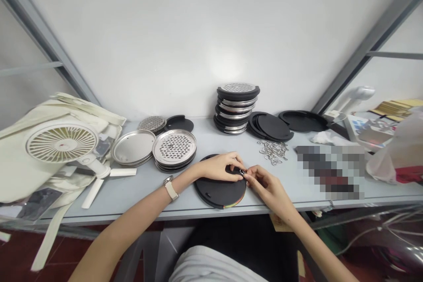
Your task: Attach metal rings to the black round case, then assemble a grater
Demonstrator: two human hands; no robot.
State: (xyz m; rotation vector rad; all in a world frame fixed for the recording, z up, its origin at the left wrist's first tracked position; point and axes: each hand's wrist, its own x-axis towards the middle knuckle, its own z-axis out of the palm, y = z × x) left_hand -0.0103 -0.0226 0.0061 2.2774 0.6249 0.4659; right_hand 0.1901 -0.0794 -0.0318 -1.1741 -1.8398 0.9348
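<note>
A round black disc (216, 190) lies flat near the table's front edge, with a thin coloured strip along its lower right rim. My left hand (222, 167) reaches over its upper part, fingers bent and closed around a small metal ring (242, 172) at the disc's right edge. From the right, my right hand (267, 187) pinches that ring between thumb and fingers. The fingertips partly hide how it joins the disc. Behind my right hand, a loose heap of metal rings or clips (273, 152) lies on the table.
Behind stands a stack of grater discs (236, 110), beside black discs (274, 127). To the left are perforated grater plates (174, 147), plain metal plates (134, 147) and a white fan (62, 143). A plastic bag (396, 150) sits at the right.
</note>
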